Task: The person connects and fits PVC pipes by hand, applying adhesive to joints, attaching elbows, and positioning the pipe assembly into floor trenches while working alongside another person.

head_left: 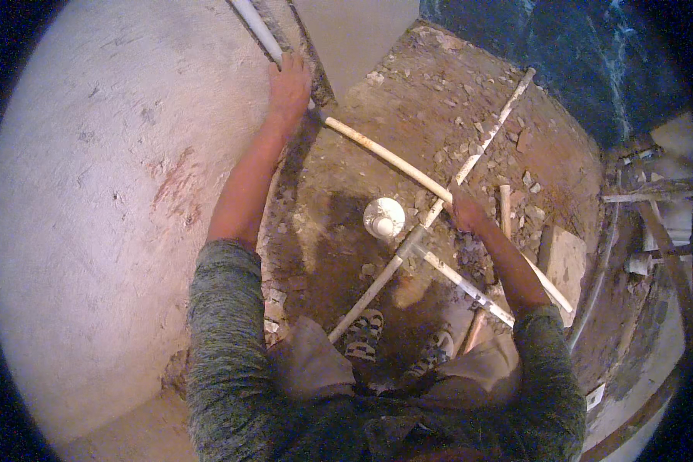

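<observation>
My left hand (290,86) is closed around a white plastic pipe (256,29) that runs up a groove cut in the plastered wall. My right hand (467,210) is closed on the near end of another off-white pipe (385,154), whose far end reaches the foot of the wall, below my left hand. Beneath my right hand, a long dirty white pipe (481,142) slants over the floor. A grey tee fitting (413,242) sits on this line, with a side branch pipe (470,291) leading toward my right knee. Both hands' fingertips are partly hidden.
A round white pipe fitting (383,219) stands on the earth floor between my arms. Broken rubble (446,100) covers the far floor. To the right are a pale block (560,258), a stick (505,209) and timber pieces (654,192). A dark blue marbled surface (562,61) rises behind.
</observation>
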The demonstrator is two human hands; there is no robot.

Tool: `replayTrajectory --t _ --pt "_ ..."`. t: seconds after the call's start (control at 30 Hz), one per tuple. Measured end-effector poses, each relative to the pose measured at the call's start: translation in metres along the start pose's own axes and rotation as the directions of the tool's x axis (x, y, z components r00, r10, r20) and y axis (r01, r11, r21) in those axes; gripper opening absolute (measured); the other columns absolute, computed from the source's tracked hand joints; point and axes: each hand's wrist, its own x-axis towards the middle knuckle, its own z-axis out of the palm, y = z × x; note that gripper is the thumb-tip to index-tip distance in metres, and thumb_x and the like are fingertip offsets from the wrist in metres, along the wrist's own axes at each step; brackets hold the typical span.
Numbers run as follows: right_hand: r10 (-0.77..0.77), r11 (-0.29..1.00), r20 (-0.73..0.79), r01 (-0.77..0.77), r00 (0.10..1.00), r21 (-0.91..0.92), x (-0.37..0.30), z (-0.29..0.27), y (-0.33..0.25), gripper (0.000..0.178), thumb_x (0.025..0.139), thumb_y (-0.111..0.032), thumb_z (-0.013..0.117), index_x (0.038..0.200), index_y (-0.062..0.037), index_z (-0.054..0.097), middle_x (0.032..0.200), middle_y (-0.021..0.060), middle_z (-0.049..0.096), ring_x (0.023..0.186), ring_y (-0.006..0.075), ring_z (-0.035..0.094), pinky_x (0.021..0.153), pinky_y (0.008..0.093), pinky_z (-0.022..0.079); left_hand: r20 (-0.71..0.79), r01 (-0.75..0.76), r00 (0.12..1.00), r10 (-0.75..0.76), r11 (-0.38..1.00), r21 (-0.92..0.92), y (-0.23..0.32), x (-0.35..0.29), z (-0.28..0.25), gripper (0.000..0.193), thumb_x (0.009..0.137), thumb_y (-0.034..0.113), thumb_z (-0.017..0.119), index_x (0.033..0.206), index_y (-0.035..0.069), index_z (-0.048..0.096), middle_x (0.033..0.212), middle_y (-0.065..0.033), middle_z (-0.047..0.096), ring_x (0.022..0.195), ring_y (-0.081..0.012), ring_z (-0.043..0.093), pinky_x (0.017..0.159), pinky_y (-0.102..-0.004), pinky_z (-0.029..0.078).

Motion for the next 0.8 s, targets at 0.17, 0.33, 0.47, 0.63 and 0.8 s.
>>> replayTrajectory --t 0.17,0.33,0.47,0.63,0.8 --pt "-0.077 0.989 -0.083 0.065 0.994 -0.133 0.002 0.009 0.000 0.078 0.091 -0.037 0.058 0.148 0.0021 0.022 0.128 0.0297 0.053 0.116 0.0464 0.052 0.097 0.0527 0.042 0.203 -0.211 0.963 0.176 0.964 0.165 -0.003 -0.014 0.019 0.029 0.087 0.019 0.055 0.110 0.008 0.068 0.122 -0.0113 0.061 0.130 -0.0314 0.044 0.108 -0.0524 0.030" --pt "-0.150 0.988 -0.207 0.155 0.967 0.009 -0.010 0.016 0.032 0.093 0.084 -0.043 0.065 0.149 0.0028 0.017 0.136 0.0293 0.047 0.127 0.0463 0.044 0.108 0.0499 0.034 0.206 -0.254 0.948 0.242 0.967 0.034 0.014 -0.003 0.040 0.022 0.085 0.020 0.056 0.096 0.011 0.073 0.109 -0.0108 0.068 0.125 -0.0321 0.048 0.108 -0.0483 0.031" --pt "-0.013 0.999 -0.108 0.009 0.994 -0.032 -0.025 -0.024 -0.002 0.103 0.073 -0.038 0.078 0.150 -0.0011 0.021 0.144 0.0257 0.041 0.132 0.0455 0.040 0.112 0.0503 0.031 0.164 -0.244 0.959 0.231 0.968 0.062 -0.007 -0.022 0.036 0.020 0.084 0.020 0.057 0.089 0.013 0.074 0.103 -0.0109 0.069 0.123 -0.0316 0.050 0.105 -0.0460 0.033" --pt "0.208 0.957 0.055 -0.214 0.977 0.195 -0.069 -0.046 0.020 0.087 0.080 -0.047 0.071 0.149 -0.0110 0.030 0.138 0.0243 0.049 0.128 0.0384 0.048 0.107 0.0444 0.038 0.214 -0.202 0.958 0.193 0.979 0.021 0.004 -0.008 0.018 0.019 0.085 0.021 0.056 0.089 0.014 0.073 0.105 -0.0106 0.068 0.119 -0.0311 0.052 0.100 -0.0456 0.036" --pt "0.056 0.985 -0.159 -0.028 0.986 0.173 -0.073 -0.024 0.054 0.080 0.080 -0.041 0.074 0.144 -0.0086 0.037 0.125 0.0227 0.061 0.112 0.0339 0.061 0.095 0.0425 0.048 0.122 -0.184 0.974 0.189 0.982 -0.050 0.044 -0.017 0.014 0.024 0.085 0.027 0.057 0.097 0.011 0.071 0.107 -0.0107 0.066 0.113 -0.0323 0.053 0.096 -0.0494 0.037"
